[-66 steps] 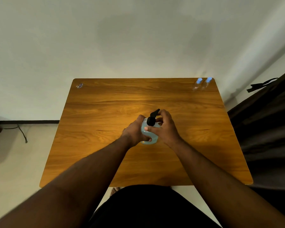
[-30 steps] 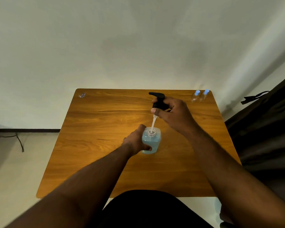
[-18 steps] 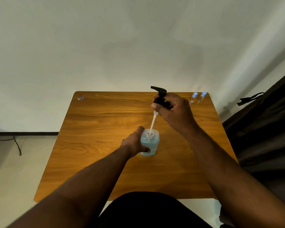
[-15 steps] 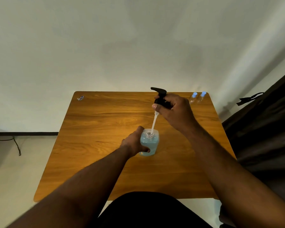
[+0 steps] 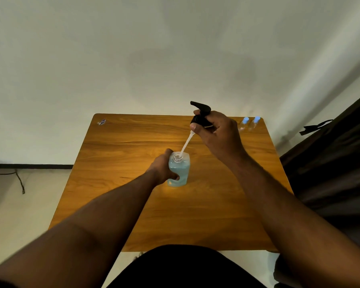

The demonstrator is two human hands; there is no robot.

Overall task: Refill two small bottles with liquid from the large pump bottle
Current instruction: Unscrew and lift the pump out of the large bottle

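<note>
The large bottle (image 5: 180, 172) of blue liquid stands upright mid-table, its neck uncapped. My left hand (image 5: 162, 166) wraps around its left side. Above and to the right, my right hand (image 5: 215, 132) grips the black pump head (image 5: 202, 116), lifted off the bottle. Its white dip tube (image 5: 186, 144) slants down, with the tip still inside the neck. Two small clear bottles with blue caps (image 5: 245, 123) (image 5: 255, 122) stand side by side at the table's far right corner, apart from both hands.
The wooden table (image 5: 116, 200) stands against a white wall. A small wrapper-like item (image 5: 101, 122) lies at the far left corner. Dark fabric (image 5: 330, 163) hangs along the right side. A cable (image 5: 19, 179) lies on the floor at left.
My right hand took the pump head off the bottle and raised it up and to the right, drawing the tube most of the way out. My left hand stayed on the bottle.
</note>
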